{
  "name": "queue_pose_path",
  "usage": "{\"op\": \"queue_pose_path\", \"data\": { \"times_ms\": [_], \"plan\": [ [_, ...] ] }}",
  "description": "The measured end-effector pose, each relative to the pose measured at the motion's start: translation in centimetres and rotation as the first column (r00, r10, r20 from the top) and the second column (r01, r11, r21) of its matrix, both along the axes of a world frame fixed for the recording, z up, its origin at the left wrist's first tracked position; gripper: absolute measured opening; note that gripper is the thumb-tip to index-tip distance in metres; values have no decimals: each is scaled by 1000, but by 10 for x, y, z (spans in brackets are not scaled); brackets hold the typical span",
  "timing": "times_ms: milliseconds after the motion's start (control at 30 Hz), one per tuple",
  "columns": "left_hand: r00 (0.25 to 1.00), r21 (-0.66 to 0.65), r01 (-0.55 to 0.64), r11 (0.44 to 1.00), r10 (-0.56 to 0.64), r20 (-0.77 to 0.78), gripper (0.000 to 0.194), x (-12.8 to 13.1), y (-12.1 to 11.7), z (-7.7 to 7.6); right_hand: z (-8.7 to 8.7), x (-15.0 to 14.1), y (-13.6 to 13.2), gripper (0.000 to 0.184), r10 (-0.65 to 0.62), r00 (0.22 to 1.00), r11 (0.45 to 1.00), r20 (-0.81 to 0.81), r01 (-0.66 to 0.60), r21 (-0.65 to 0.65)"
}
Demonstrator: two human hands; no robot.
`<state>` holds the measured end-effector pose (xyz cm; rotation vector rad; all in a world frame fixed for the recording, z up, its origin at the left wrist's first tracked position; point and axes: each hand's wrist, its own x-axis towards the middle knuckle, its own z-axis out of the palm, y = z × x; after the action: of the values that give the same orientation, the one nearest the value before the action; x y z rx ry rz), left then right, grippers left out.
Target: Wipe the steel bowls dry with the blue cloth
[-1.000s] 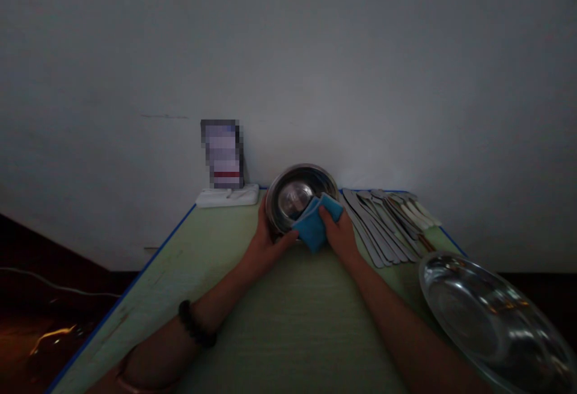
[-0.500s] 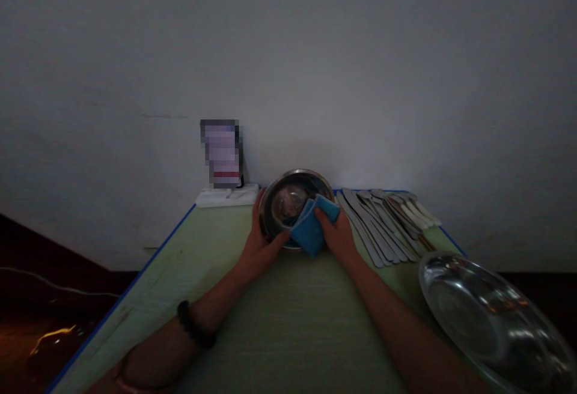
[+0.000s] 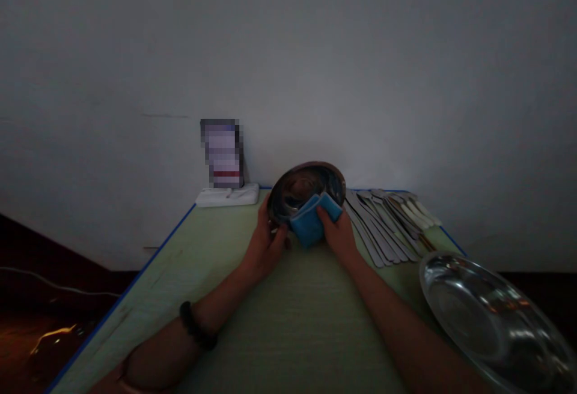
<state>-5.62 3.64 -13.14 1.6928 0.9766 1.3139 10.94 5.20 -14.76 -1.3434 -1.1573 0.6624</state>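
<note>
The cloth [image 3: 307, 226] is blue, the bowl [image 3: 311, 179] silvery, the tabletop [image 3: 293, 328] green, the bracelet [image 3: 196, 327] black.

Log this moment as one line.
left hand: holds tilted steel bowl; right hand: holds blue cloth at bowl's rim; right side: cutlery, steel basin

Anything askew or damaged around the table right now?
Yes: the large metal basin looks askew, appearing to jut past the table's right edge; its support is hidden. A thin scratch-like mark also shows on the wall.

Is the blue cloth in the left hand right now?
No, the right hand grips the blue cloth, while the left hand holds the bowl.
</note>
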Motion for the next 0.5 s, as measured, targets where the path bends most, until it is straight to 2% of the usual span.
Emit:
{"op": "queue_pose_path", "data": {
  "times_ms": [167,233,333,400,500],
  "plan": [
    [997,-42,6,999,-2,81,72,3,-1,1,-6,5,3,40,-51,996,998,-70,49,-33],
    [997,-87,-23,996,29,72,67,3,-1,2,-7,7,3,40,-53,992,999,-114,51,-20],
    [980,-150,-80,985,50,-193,32,1,-1,6,-5,7,1,40,48,986,997,-161,-37,67],
    [931,-206,-103,973,22,-363,35,-1,-3,9,-2,7,-1,41,103,986,992,-132,-92,83],
    [896,-235,-146,961,28,-443,48,-2,-5,12,2,6,-3,42,84,993,996,-84,-83,20]
  ]
}}
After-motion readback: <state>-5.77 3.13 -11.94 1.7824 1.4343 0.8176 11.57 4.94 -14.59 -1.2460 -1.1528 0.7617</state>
